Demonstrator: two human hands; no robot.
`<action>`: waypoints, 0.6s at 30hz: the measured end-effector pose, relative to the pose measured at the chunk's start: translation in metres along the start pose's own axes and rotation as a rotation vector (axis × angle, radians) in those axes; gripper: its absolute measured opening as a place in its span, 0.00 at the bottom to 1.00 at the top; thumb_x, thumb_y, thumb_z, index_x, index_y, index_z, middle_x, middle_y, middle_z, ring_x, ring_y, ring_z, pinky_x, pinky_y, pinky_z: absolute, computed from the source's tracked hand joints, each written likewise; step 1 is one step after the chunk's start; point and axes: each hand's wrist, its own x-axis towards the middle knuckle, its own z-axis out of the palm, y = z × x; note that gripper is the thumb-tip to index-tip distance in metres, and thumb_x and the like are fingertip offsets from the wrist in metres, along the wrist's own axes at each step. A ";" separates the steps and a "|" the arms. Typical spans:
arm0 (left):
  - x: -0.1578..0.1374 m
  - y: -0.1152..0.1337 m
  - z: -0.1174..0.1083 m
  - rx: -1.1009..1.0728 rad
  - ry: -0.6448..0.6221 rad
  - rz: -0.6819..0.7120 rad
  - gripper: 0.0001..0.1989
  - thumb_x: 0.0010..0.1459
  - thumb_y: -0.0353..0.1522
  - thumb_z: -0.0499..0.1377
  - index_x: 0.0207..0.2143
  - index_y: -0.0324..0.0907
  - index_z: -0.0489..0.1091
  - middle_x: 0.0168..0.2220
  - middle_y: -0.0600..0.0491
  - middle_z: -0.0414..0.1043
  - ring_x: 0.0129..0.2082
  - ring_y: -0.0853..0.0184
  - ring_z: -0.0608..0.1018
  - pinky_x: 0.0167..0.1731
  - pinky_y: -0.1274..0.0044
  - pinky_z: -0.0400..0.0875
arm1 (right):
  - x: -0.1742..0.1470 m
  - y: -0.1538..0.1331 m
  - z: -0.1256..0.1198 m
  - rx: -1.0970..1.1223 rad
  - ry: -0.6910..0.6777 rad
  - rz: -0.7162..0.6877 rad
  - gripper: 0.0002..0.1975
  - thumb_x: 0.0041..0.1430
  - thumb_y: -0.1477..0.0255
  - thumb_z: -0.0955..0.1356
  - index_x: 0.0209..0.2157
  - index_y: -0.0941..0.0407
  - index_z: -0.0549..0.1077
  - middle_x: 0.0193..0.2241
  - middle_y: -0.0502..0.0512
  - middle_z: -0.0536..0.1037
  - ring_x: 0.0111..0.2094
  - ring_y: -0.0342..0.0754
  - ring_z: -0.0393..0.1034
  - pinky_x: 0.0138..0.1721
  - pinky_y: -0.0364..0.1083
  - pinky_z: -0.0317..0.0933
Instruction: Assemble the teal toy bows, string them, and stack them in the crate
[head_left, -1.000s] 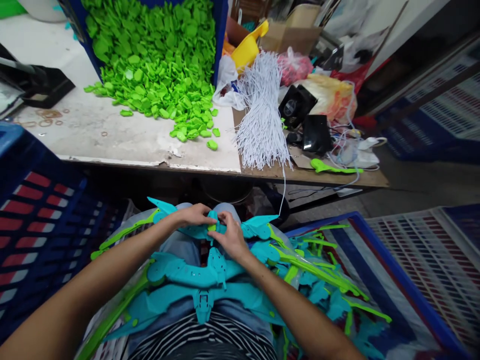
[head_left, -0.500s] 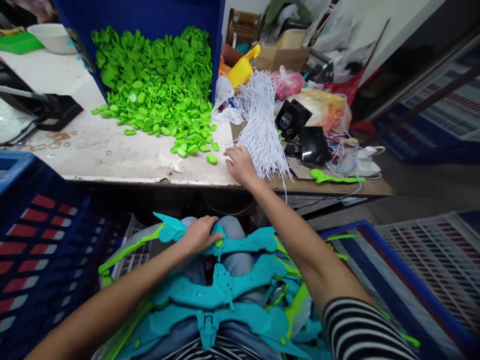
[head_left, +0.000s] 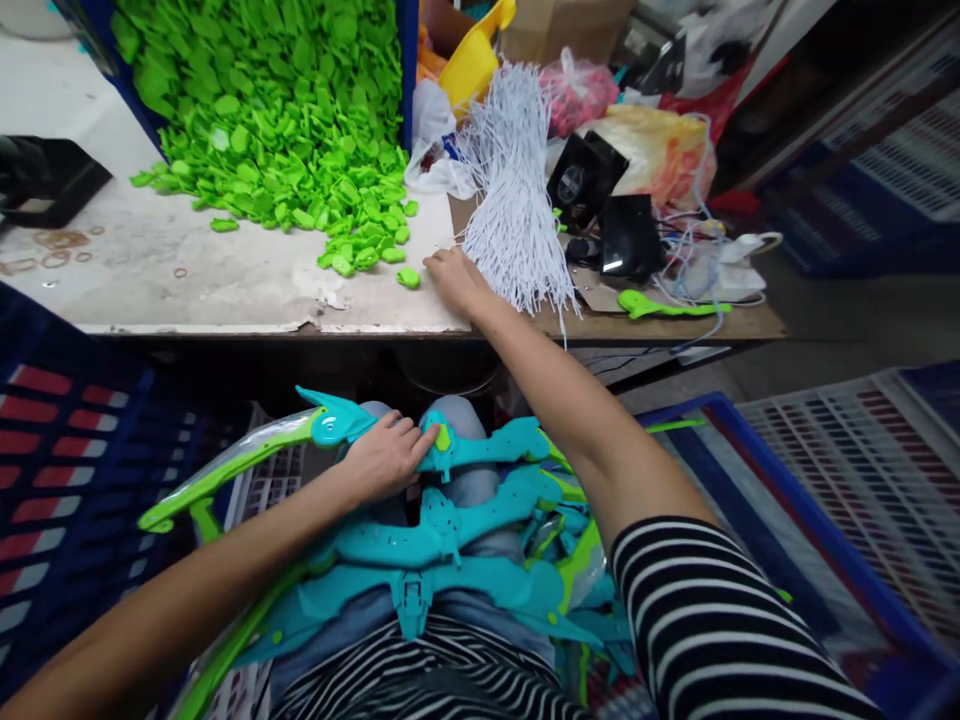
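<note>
Across my lap lie several teal toy bows with lime-green limbs. My left hand point(head_left: 388, 455) is closed round the body of the topmost toy bow point(head_left: 487, 452). One fingertip rests by a small green cap point(head_left: 442, 437) at its middle. My right hand point(head_left: 456, 280) is down at the table's front edge with its fingers curled together; whatever may be between them is hidden. Just left of it lies a single loose green cap point(head_left: 408, 278). A bundle of white cords point(head_left: 517, 200) spreads out close to its right side.
A heap of green caps point(head_left: 277, 150) spills from a blue bin point(head_left: 409, 70) onto the table point(head_left: 247, 290). Black boxes point(head_left: 630, 235), cables and a green limb point(head_left: 671, 307) lie at right. Blue crates point(head_left: 45, 450) stand at left and right.
The view has tipped downward and shifted. My left hand still grips the top bow, which sits more tilted. My right hand stays at the table edge by the cords.
</note>
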 end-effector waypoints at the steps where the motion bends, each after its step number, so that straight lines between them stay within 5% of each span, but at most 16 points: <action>1: 0.000 0.001 -0.008 0.009 -0.008 0.016 0.31 0.57 0.39 0.56 0.59 0.31 0.58 0.39 0.41 0.72 0.43 0.55 0.72 0.46 0.65 0.62 | -0.003 0.000 0.001 -0.001 0.005 -0.016 0.14 0.63 0.78 0.56 0.40 0.60 0.71 0.41 0.63 0.72 0.45 0.55 0.62 0.50 0.55 0.57; 8: -0.005 -0.008 -0.046 -0.047 -0.111 -0.041 0.27 0.56 0.43 0.56 0.55 0.40 0.63 0.37 0.45 0.73 0.40 0.58 0.73 0.37 0.71 0.66 | -0.008 -0.014 -0.006 0.149 0.040 0.001 0.10 0.59 0.73 0.64 0.42 0.58 0.72 0.38 0.60 0.71 0.41 0.53 0.64 0.47 0.53 0.62; 13: 0.005 0.020 -0.021 -0.050 -0.047 -0.065 0.26 0.59 0.43 0.54 0.57 0.43 0.61 0.35 0.46 0.72 0.38 0.58 0.73 0.35 0.72 0.67 | -0.025 -0.038 -0.017 0.382 0.211 0.065 0.11 0.56 0.73 0.67 0.42 0.56 0.73 0.42 0.56 0.68 0.43 0.48 0.66 0.49 0.49 0.62; 18: 0.016 0.037 -0.008 -0.206 0.032 -0.173 0.25 0.61 0.40 0.53 0.58 0.41 0.60 0.38 0.44 0.71 0.39 0.59 0.73 0.35 0.72 0.67 | -0.089 -0.064 -0.035 0.590 0.371 0.107 0.08 0.58 0.69 0.66 0.39 0.55 0.72 0.43 0.55 0.71 0.44 0.47 0.67 0.46 0.49 0.64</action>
